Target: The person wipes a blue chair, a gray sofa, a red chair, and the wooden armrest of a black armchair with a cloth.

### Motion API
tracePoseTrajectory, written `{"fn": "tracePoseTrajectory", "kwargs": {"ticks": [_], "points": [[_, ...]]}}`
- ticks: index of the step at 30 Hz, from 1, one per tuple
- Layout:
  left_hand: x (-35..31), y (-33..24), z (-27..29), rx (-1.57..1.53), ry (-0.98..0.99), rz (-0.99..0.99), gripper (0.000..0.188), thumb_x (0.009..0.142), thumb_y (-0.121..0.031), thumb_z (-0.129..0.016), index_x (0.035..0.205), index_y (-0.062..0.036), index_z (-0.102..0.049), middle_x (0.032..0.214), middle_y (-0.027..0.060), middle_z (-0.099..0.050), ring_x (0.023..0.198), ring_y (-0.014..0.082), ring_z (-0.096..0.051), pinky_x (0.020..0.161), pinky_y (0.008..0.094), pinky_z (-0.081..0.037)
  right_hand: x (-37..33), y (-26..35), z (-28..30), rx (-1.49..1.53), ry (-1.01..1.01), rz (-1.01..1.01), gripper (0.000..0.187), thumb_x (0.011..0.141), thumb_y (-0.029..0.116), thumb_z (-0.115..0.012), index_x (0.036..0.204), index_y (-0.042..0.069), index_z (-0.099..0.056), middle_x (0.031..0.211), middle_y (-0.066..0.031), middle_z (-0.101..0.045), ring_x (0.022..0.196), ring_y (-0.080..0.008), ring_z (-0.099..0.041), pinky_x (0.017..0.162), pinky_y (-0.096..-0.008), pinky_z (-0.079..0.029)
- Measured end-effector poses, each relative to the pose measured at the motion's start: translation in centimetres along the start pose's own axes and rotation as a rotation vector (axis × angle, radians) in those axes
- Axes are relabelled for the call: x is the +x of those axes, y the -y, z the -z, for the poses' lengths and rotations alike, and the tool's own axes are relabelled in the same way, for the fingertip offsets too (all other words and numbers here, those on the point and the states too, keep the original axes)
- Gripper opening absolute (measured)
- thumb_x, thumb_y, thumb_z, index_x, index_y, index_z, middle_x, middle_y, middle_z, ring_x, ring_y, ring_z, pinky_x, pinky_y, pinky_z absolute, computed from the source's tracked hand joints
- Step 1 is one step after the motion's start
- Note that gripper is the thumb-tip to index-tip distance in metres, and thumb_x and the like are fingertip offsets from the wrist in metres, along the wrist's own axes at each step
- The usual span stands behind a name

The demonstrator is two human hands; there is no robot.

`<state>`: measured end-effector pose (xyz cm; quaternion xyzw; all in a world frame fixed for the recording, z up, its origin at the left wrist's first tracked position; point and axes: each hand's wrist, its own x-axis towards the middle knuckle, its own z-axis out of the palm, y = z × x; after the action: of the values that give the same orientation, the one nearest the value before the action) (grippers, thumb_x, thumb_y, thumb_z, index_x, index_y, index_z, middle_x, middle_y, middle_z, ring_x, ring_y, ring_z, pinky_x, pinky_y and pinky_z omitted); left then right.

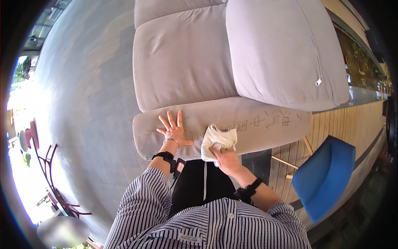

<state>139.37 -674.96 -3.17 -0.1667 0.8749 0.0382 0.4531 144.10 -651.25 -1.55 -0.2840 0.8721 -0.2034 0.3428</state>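
Observation:
In front of me runs a long padded sofa armrest (248, 110) in grey-beige fabric, with dark handwritten marks (257, 121) along its top. My left hand (174, 131) lies flat on the armrest's left part, fingers spread, covering some of the fabric beside the marks. Bunched under the fingers of my right hand (227, 159) is a white cloth (219, 139), resting on the near edge of the armrest. The cloth hides part of the row of marks. Both wrists wear black bands, and a thin bracelet circles the left one.
Beyond the armrest lie a seat cushion (184, 62) and a large back cushion (286, 50) with a zip. A blue chair (325, 178) with wooden legs stands at right on slatted decking (331, 124). Dark red chairs (49, 174) stand far left on grey tiles (91, 103).

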Motion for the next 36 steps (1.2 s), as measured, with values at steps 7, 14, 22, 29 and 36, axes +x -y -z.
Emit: {"fn": "tracePoseTrajectory", "kwargs": {"ticks": [7, 14, 22, 29, 36], "points": [[-0.6, 2.0, 0.1, -0.023, -0.018, 0.004, 0.140, 0.047, -0.051, -0.082, 0.144, -0.0164, 0.012, 0.145, 0.0268, 0.018, 0.127, 0.0572, 0.019, 0.092, 0.0760, -0.016, 1.1, -2.0, 8.7, 0.730, -0.072, -0.326, 0.030, 0.085, 0.012, -0.052, 0.114, 0.005, -0.056, 0.084, -0.0125, -0.064, 0.074, -0.0215, -0.062, 0.068, -0.0333, -0.049], [-0.4, 1.5, 0.0, -0.065, -0.049, -0.067, 0.139, 0.048, -0.052, -0.082, 0.144, -0.0173, 0.012, 0.146, 0.0256, 0.016, 0.128, 0.0572, 0.016, 0.091, 0.0774, -0.014, 3.7, -3.7, 5.9, 0.089, -0.237, -0.330, 0.050, 0.076, 0.007, -0.054, 0.126, 0.010, -0.048, 0.085, -0.0193, -0.063, 0.077, -0.0355, -0.062, 0.067, -0.0416, -0.050], [-0.8, 2.7, -0.3, -0.188, -0.135, -0.149, 0.131, 0.051, -0.050, -0.081, 0.146, -0.0192, 0.003, 0.149, 0.0231, 0.007, 0.130, 0.0557, 0.011, 0.090, 0.0780, -0.014, 0.2, 4.1, -0.6, 0.457, 0.016, -0.008, 0.035, 0.082, 0.020, -0.055, 0.114, 0.007, -0.057, 0.088, -0.0210, -0.063, 0.083, -0.0325, -0.063, 0.075, -0.0396, -0.049], [-1.2, 9.1, -5.2, -0.219, -0.479, -0.452, 0.093, 0.064, -0.036, -0.075, 0.141, -0.0144, -0.027, 0.148, 0.0144, -0.015, 0.135, 0.0436, -0.006, 0.095, 0.0689, -0.024, 7.6, 5.9, 2.6, 0.305, -0.848, -0.346, 0.037, 0.083, 0.003, -0.051, 0.120, 0.004, -0.054, 0.099, -0.0155, -0.063, 0.093, -0.0246, -0.061, 0.083, -0.0345, -0.046], [-7.8, 24.0, -10.3, -0.245, -0.307, -0.656, 0.075, 0.069, -0.028, -0.073, 0.133, -0.0083, -0.040, 0.144, 0.0088, -0.025, 0.136, 0.0316, -0.017, 0.103, 0.0577, -0.024, 13.4, 10.8, -6.7, -0.391, -0.472, -0.477, 0.070, 0.078, 0.007, -0.060, 0.140, 0.019, -0.029, 0.130, -0.0271, -0.043, 0.125, -0.0459, -0.032, 0.105, -0.0462, -0.029]]}}
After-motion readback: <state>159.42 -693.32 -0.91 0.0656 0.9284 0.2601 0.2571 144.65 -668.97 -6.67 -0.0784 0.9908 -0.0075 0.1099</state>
